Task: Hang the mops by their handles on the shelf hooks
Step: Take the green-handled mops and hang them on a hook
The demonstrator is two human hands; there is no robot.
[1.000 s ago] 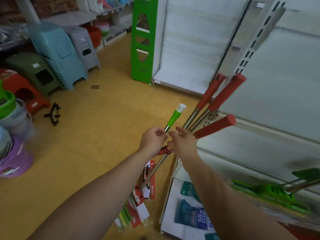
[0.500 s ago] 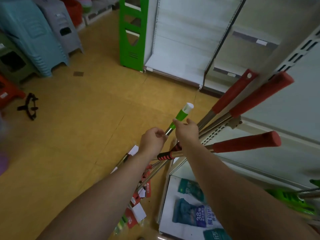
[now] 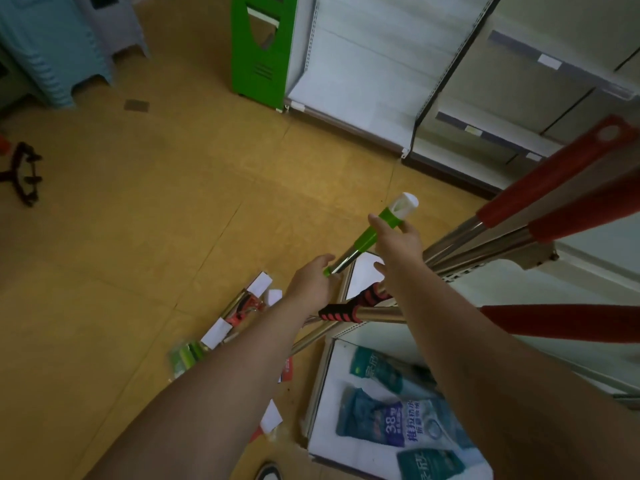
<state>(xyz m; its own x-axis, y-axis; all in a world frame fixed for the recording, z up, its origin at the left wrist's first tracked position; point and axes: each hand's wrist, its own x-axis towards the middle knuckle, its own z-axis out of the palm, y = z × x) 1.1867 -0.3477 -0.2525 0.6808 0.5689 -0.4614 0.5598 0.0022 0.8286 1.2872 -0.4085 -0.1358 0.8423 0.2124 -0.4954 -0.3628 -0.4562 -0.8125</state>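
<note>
A mop with a steel pole and a green handle (image 3: pixel 372 237) capped in white points up and to the right at mid-frame. My left hand (image 3: pixel 311 284) grips the pole just below the green part. My right hand (image 3: pixel 396 242) holds the green handle near its top, fingers round it. Three red-handled mops (image 3: pixel 540 188) lean against the white shelf upright (image 3: pixel 450 271) on the right. A black-and-red striped grip (image 3: pixel 341 311) on another pole lies under my hands. The mop heads (image 3: pixel 242 306) with white tags lie on the floor.
White store shelving (image 3: pixel 374 71) with a green end panel (image 3: pixel 259 46) stands at the back. Teal packets (image 3: pixel 391 424) lie on the bottom shelf at lower right. Stacked plastic stools (image 3: pixel 52 46) stand at upper left, and a black stand (image 3: pixel 22 173) sits on the yellow floor.
My right hand has slid up the green handle toward its white cap. The green mop has risen and come closer, and my view has tilted down and to the right.
</note>
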